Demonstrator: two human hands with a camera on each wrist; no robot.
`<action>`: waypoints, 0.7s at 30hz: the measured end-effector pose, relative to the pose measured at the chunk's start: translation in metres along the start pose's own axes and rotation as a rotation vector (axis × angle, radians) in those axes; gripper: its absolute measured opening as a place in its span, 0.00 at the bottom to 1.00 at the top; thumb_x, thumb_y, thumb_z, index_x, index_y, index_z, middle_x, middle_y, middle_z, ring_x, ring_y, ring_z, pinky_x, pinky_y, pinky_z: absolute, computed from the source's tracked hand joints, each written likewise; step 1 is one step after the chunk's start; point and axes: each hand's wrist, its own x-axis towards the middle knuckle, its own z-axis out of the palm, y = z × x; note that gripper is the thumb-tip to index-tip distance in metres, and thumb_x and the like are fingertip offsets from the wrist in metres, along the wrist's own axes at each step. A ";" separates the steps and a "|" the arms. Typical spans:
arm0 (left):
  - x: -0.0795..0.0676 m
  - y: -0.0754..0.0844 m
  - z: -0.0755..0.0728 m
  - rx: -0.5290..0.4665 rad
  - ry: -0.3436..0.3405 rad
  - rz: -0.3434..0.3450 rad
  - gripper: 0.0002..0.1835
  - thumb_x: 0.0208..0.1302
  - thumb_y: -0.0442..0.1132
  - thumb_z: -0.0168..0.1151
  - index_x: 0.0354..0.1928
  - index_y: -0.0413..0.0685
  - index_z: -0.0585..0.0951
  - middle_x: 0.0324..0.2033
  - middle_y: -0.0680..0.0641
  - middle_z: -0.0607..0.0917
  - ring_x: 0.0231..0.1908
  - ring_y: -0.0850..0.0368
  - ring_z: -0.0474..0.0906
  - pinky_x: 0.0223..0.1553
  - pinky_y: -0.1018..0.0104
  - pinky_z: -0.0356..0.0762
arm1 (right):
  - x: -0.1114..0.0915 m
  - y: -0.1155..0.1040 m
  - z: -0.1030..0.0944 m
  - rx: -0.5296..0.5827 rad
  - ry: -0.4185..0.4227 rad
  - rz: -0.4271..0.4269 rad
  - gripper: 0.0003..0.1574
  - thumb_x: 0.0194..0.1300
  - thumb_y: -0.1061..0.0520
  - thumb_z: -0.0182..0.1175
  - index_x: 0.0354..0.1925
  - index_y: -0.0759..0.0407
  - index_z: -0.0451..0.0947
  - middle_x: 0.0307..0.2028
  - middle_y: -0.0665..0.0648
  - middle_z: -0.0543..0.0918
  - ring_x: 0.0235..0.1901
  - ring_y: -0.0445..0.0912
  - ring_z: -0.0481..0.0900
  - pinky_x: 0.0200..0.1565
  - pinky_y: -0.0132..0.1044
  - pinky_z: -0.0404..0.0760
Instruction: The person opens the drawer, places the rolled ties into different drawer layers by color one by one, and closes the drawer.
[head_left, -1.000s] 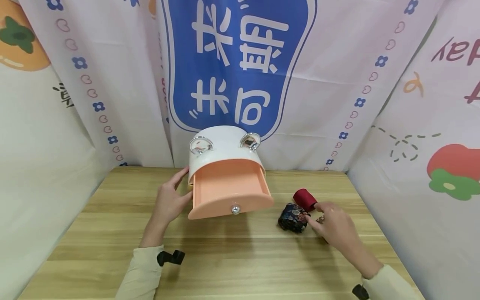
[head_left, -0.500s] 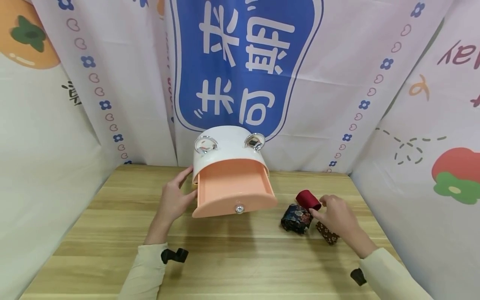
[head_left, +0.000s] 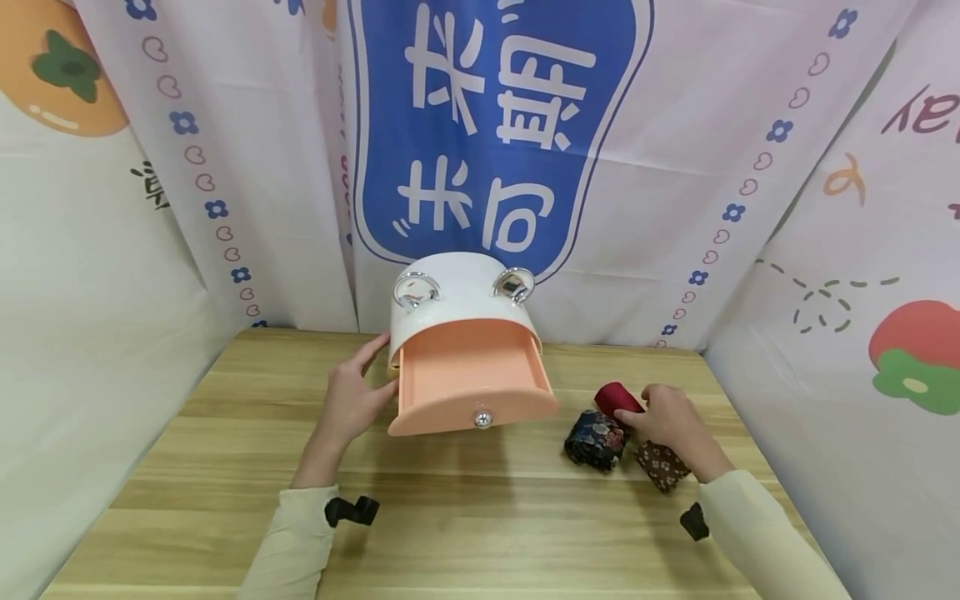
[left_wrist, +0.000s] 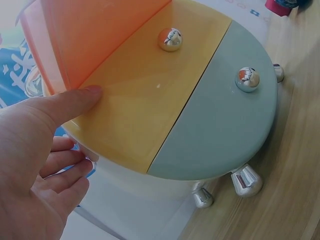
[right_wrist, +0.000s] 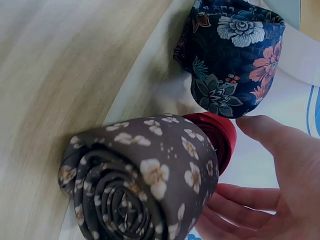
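My left hand [head_left: 350, 402] rests on the left side of a white drawer box [head_left: 457, 287] with an orange top drawer [head_left: 471, 360] pulled out. In the left wrist view its thumb lies straight on the yellow drawer [left_wrist: 150, 100], while the other fingers are loosely bent by the side. With thumb and fingers, my right hand [head_left: 671, 421] pinches a red rolled necktie [head_left: 618, 398] on the table. A dark floral rolled necktie [head_left: 596, 440] lies to its left, and a brown flowered rolled necktie [head_left: 662, 465] sits below the hand. The brown roll partly hides the red one in the right wrist view.
The wooden table [head_left: 450, 533] meets a printed cloth backdrop [head_left: 637, 208] right behind the box. Cloth walls also stand at left and right. A green drawer [left_wrist: 220, 115] and silver feet [left_wrist: 246, 181] show low on the box.
My right hand has shifted slightly and closed its thumb and fingers on the red roll, uncovering the brown one. My left hand stays at the box; the head view has shifted slightly.
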 end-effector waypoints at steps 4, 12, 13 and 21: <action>0.001 -0.001 0.001 0.005 0.004 -0.003 0.39 0.61 0.28 0.75 0.74 0.36 0.72 0.72 0.31 0.75 0.75 0.31 0.68 0.76 0.39 0.68 | 0.005 0.001 0.004 0.036 -0.036 0.041 0.31 0.63 0.41 0.72 0.30 0.69 0.78 0.25 0.62 0.79 0.25 0.50 0.73 0.25 0.40 0.73; 0.001 0.000 0.001 0.002 -0.001 -0.017 0.39 0.61 0.30 0.76 0.75 0.36 0.72 0.73 0.33 0.74 0.75 0.32 0.68 0.77 0.40 0.68 | 0.012 0.001 0.012 0.057 -0.088 0.104 0.28 0.62 0.43 0.74 0.25 0.62 0.74 0.21 0.57 0.77 0.21 0.48 0.74 0.24 0.35 0.73; 0.001 0.000 0.001 0.002 -0.002 -0.020 0.39 0.62 0.30 0.75 0.75 0.36 0.72 0.73 0.33 0.74 0.75 0.32 0.67 0.77 0.41 0.68 | 0.012 0.001 0.013 0.054 -0.089 0.110 0.27 0.62 0.44 0.74 0.26 0.63 0.75 0.22 0.58 0.78 0.21 0.49 0.75 0.24 0.35 0.73; 0.001 0.000 0.001 -0.003 -0.009 -0.031 0.39 0.62 0.28 0.74 0.75 0.36 0.71 0.74 0.33 0.73 0.76 0.32 0.66 0.77 0.40 0.67 | 0.016 -0.003 0.017 0.065 -0.096 0.152 0.25 0.62 0.48 0.74 0.31 0.68 0.77 0.26 0.60 0.80 0.24 0.50 0.77 0.28 0.37 0.78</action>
